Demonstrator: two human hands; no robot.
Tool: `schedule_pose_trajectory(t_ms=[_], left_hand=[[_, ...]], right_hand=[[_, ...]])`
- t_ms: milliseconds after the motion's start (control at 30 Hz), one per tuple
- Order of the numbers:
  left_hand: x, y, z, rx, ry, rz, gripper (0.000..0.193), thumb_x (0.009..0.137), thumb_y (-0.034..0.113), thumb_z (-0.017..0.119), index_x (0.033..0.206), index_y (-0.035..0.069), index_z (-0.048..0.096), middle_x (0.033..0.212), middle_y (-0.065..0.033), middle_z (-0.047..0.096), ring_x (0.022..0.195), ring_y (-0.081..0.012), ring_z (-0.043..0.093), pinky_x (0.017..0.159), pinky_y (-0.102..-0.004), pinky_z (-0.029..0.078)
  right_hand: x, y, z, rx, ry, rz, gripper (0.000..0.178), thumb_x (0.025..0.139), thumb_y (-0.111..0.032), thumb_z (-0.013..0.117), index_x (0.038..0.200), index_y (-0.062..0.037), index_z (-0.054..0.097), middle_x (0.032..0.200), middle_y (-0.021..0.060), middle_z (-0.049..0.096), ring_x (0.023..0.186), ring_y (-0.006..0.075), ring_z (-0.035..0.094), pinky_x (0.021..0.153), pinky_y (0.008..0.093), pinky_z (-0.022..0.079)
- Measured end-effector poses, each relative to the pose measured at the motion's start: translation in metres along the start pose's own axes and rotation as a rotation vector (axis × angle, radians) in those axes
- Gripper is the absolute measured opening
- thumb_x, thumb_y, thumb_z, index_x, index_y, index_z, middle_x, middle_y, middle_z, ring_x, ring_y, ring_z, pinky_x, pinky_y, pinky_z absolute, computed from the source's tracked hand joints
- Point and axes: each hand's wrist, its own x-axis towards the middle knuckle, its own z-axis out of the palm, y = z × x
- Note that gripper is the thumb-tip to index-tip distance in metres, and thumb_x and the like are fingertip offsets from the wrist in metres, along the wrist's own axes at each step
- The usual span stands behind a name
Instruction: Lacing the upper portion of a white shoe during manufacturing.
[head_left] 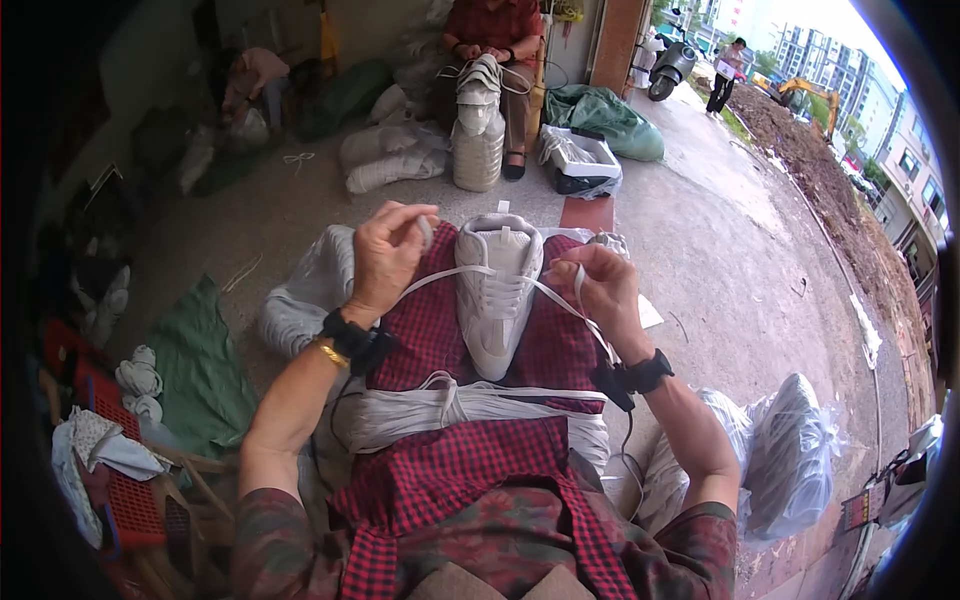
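A white sneaker (490, 345) stands between my knees on a red-and-black checked apron (425, 330), toe toward me. Its white shoelace (450, 272) runs through the upper eyelets and out to both sides. To the left of the shoe, my left hand (388, 258) is closed on one lace end, which shows by the fingertips. My right hand (605, 292), raised on the other side, pinches the opposite end between thumb and finger. Across my lap lies a tied bundle of white laces (450, 412).
Plastic-wrapped white stacks (795, 460) stand at my right, with another white stack (310, 290) at my left. A red basket (120, 490) and green sheet (200, 370) are farther left. Opposite, a seated person (490, 30) works behind piled shoes (478, 150). An open box (585, 155) sits nearby.
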Motion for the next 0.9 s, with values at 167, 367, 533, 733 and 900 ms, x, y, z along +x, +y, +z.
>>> schedule_pose_trajectory(t_ms=[167, 367, 533, 733, 900], left_hand=[[-0.018, -0.020, 0.043, -0.174, -0.176, -0.186, 0.015, 0.093, 0.004, 0.063, 0.104, 0.000, 0.072, 0.089, -0.0041, 0.069, 0.072, -0.0111, 0.063, 0.069, -0.0245, 0.052], [-0.038, -0.003, 0.037, 0.028, -0.287, -0.102, 0.013, 0.090, 0.013, 0.072, 0.099, 0.003, 0.075, 0.085, -0.0044, 0.070, 0.080, -0.0114, 0.066, 0.072, -0.0270, 0.052], [-0.046, -0.015, 0.028, -0.003, -0.359, -0.226, 0.012, 0.090, 0.007, 0.071, 0.099, 0.003, 0.076, 0.088, -0.0032, 0.068, 0.080, -0.0106, 0.065, 0.073, -0.0227, 0.052], [-0.039, -0.021, 0.030, 0.001, -0.170, -0.178, 0.013, 0.089, 0.007, 0.071, 0.100, 0.004, 0.076, 0.090, -0.0035, 0.065, 0.078, -0.0122, 0.062, 0.069, -0.0248, 0.051], [-0.042, -0.023, 0.030, -0.043, -0.144, -0.215, 0.013, 0.089, 0.008, 0.071, 0.101, 0.005, 0.075, 0.090, -0.0049, 0.069, 0.079, -0.0126, 0.064, 0.069, -0.0255, 0.051]], right_hand=[[0.019, 0.022, 0.009, -0.067, -0.108, -0.122, 0.009, 0.090, -0.006, 0.072, 0.087, 0.0000, 0.066, 0.077, 0.0017, 0.067, 0.069, 0.0047, 0.060, 0.058, 0.0214, 0.047], [0.020, 0.029, 0.009, -0.280, -0.092, -0.231, 0.012, 0.085, -0.004, 0.074, 0.086, -0.0017, 0.062, 0.072, -0.0010, 0.062, 0.066, 0.0042, 0.054, 0.058, 0.0242, 0.045], [0.016, 0.031, 0.016, -0.304, -0.018, -0.273, 0.012, 0.086, -0.003, 0.073, 0.086, -0.0033, 0.061, 0.077, -0.0020, 0.061, 0.068, 0.0041, 0.054, 0.059, 0.0233, 0.046], [0.013, 0.032, 0.015, -0.378, -0.017, -0.308, 0.010, 0.087, -0.003, 0.071, 0.089, -0.0042, 0.061, 0.078, -0.0011, 0.061, 0.069, 0.0046, 0.053, 0.059, 0.0238, 0.046], [0.011, 0.022, 0.019, -0.500, -0.045, -0.293, 0.011, 0.086, -0.004, 0.070, 0.089, -0.0037, 0.059, 0.075, -0.0009, 0.059, 0.068, 0.0052, 0.052, 0.059, 0.0247, 0.045]])
